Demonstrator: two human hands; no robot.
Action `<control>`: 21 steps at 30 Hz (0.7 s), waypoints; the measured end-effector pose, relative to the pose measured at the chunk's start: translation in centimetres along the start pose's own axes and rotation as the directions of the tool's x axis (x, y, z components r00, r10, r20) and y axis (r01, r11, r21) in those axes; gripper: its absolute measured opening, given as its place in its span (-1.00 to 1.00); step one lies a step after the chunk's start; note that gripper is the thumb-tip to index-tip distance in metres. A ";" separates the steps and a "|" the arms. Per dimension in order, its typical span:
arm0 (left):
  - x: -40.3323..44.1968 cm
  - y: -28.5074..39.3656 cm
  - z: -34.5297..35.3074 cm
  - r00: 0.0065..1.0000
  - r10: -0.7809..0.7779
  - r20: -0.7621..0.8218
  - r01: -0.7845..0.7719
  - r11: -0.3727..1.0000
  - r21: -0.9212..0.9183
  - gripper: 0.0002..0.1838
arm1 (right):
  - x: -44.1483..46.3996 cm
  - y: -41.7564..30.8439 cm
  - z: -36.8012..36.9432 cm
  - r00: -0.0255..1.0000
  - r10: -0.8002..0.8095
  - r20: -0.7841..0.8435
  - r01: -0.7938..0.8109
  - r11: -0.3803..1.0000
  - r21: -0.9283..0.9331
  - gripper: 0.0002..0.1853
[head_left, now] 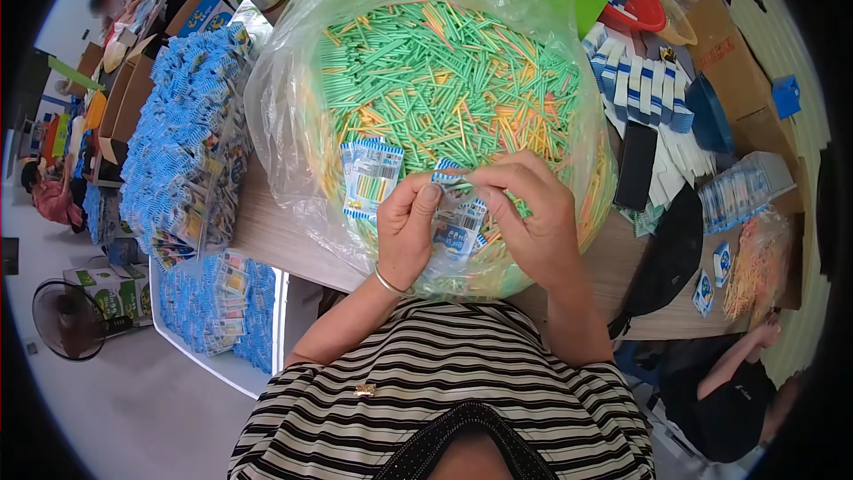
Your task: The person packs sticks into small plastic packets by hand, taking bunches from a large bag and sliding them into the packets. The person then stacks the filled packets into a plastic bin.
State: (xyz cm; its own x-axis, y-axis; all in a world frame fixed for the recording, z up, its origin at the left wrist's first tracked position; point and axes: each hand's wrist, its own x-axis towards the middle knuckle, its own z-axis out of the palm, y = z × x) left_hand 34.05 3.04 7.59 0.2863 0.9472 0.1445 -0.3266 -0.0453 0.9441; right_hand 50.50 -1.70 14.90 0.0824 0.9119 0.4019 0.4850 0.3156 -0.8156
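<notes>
A large clear plastic bag (289, 138) lies open before me, full of thin green, yellow and pink sticks (426, 80). Over its near side, my left hand (406, 227) pinches the left edge of a small blue-and-white packet (457, 229). My right hand (530, 213) has thumb and forefinger closed at the packet's top edge, close to the left fingertips. Whether a stick is between the fingers is too small to tell. Left of my left hand, several filled packets (372, 180) rest on the sticks.
Blue packets are piled high (182, 142) at left, above a white bin (278, 320) of more packets. A black phone (636, 166), folded boxes (653, 93) and a dark cloth (662, 262) lie at right. Co-workers (724, 391) sit nearby; a fan (68, 320) stands lower left.
</notes>
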 end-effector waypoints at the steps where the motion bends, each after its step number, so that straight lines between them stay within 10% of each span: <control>1: -0.1 0.0 -0.1 1.000 0.001 0.000 -0.001 1.000 0.001 -0.76 | -0.2 0.0 0.1 0.998 0.046 -0.039 -0.045 0.999 0.027 -0.68; 12: -0.5 1.4 0.0 0.997 0.040 0.066 -0.057 0.958 0.281 -0.78 | 1.6 -2.2 -0.4 0.979 -0.143 0.148 0.184 0.927 -0.326 -0.77; 21: 0.0 1.2 -0.7 1.000 -0.002 -0.025 0.003 0.999 0.042 -0.84 | 0.6 -0.5 0.4 0.984 -0.101 0.144 0.126 0.976 -0.177 -0.77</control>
State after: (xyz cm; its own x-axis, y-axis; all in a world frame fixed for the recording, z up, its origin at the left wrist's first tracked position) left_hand 32.98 3.19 8.51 0.2648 0.9548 0.1352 -0.2876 -0.0556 0.9561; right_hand 50.01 -1.20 15.38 -0.0933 0.9035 0.4183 0.6376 0.3769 -0.6719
